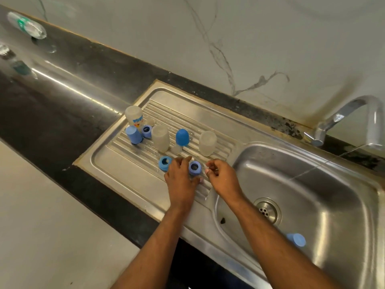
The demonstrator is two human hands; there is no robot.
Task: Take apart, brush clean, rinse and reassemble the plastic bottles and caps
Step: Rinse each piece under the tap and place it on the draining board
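While my left hand [180,176] grips a blue screw ring [195,168] at the drainboard's [133,180] front edge, my right hand [221,176] pinches something small and pale, unidentifiable.

I'm seeing three cloudy plastic bottles [160,137] standing upside down on the ridged drainboard [129,163]. A dark blue dome cap [182,137] is sitting upright between two of them, and a paler blue cap [134,134] is tilting at the far left. Three blue screw rings [195,168] are lying open-side up. Another blue cap [296,239] is resting in the basin.
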